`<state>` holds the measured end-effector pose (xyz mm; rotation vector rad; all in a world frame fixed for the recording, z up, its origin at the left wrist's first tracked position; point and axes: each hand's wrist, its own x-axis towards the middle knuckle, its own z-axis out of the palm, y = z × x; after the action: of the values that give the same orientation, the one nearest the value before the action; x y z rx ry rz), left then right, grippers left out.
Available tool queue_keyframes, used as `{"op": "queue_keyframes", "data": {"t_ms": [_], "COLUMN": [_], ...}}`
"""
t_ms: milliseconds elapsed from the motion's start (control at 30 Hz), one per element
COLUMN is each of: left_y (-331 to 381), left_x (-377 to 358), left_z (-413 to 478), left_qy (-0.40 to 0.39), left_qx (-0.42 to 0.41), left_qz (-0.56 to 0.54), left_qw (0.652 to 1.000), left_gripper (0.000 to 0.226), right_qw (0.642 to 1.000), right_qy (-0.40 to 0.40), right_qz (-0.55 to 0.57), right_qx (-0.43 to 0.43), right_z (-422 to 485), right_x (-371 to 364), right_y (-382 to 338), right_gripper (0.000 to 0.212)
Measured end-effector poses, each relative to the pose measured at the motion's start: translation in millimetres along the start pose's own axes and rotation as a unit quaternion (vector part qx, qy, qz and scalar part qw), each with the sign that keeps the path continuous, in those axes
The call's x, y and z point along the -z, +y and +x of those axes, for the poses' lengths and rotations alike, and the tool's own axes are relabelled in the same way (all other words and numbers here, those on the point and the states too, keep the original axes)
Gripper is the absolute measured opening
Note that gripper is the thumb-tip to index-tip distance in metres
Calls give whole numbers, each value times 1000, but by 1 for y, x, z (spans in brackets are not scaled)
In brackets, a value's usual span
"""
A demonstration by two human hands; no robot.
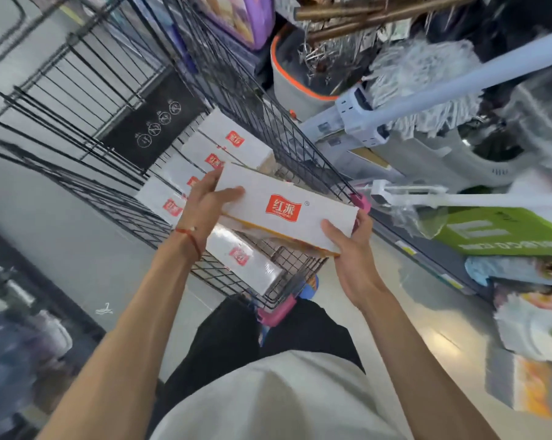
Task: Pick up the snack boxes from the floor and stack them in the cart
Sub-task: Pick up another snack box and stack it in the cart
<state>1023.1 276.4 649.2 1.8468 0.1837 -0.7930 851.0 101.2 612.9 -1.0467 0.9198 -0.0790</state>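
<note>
Head view: the left hand (204, 201) and right hand (347, 249) clamp the short ends of a long white snack box (284, 211), held above the cart (287, 134) over other boxes (236, 144). It seems light, stiff cardboard, possibly slick; end grips suit it.

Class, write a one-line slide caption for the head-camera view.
Left hand and right hand hold a white rectangular snack box with red logo over a black wire cart carrying matching boxes.
</note>
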Motion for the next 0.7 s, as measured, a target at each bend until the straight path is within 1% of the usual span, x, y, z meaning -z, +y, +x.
{"op": "queue_keyframes", "data": {"t_ms": [67,133,267,333,400,533,700], "left_y": [1,-3,-20,-29,-40,-63,-91], "left_x": [0,4,16,18,16,12,20], "left_z": [17,35,81,101,119,144,155], "left_qy": [-5,-26,-80,-124,-146,-161,-161], "left_qx": [7,15,34,22,10,15,32], "left_qz": [19,43,128,170,200,273,345], "left_qw": [1000,999,988,977,969,948,924], "left_gripper": [41,39,42,42,50,43,44], "right_qw": [1000,999,995,991,985,973,971], "right_qy": [8,26,94,132,169,219,221], "right_qz": [-12,-22,-19,-2,10,15,-10], "right_qx": [1,-8,-20,-29,-37,-63,-96], "right_z": [6,10,10,11,15,27,40], "right_x": [-9,-20,-47,-62,-75,-88,-90], "right_y": [2,9,35,53,71,104,131], "right_gripper": [62,66,67,66,62,60,59]}}
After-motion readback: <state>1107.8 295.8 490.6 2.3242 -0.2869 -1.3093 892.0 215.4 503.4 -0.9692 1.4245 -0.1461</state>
